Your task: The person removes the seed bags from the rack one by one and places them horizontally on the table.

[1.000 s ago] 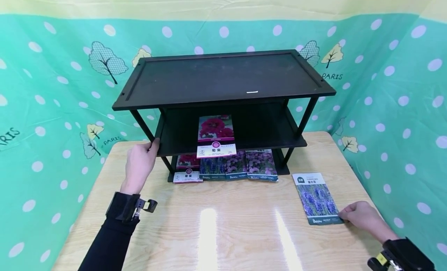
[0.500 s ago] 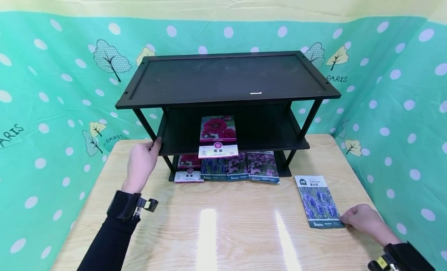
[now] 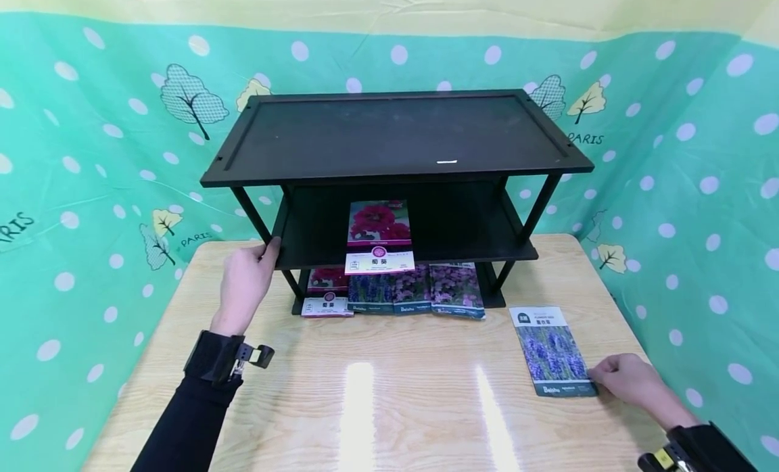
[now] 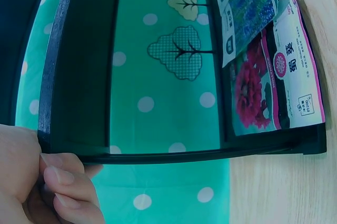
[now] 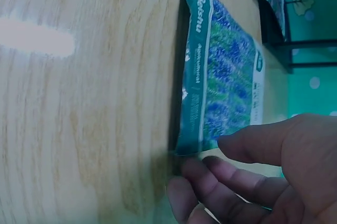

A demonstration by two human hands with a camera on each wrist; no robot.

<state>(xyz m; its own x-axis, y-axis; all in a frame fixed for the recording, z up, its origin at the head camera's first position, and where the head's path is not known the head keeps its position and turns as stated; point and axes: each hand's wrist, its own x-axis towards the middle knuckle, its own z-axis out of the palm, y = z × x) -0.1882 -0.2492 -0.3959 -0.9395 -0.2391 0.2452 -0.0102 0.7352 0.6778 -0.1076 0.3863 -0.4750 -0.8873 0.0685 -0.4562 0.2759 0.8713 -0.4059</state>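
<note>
My left hand [image 3: 246, 282] grips the front left corner of the middle tier of a black shelf rack [image 3: 395, 134]. In the left wrist view its fingertips [image 4: 73, 182] curl under that edge. At the right, a seed packet [image 3: 550, 354] printed with purple-blue flowers lies on the table. My right hand [image 3: 629, 381] pinches its near right corner between thumb and fingers, and the right wrist view shows the packet [image 5: 226, 76] tilted up a little at its near edge. A seed packet with crimson flowers [image 3: 379, 239] lies on the middle tier, jutting slightly over its front.
Along the bottom tier several seed packets stand in a row: a crimson-flowered packet [image 3: 327, 293] at the left, then blue and purple ones, ending with a pink-purple packet [image 3: 456, 289]. The wooden table [image 3: 420, 384] is bounded by a green dotted cloth [image 3: 688, 222] behind and beside it.
The head view has shifted slightly. Both hands keep their places, the left on the rack and the right at the packet's corner.
</note>
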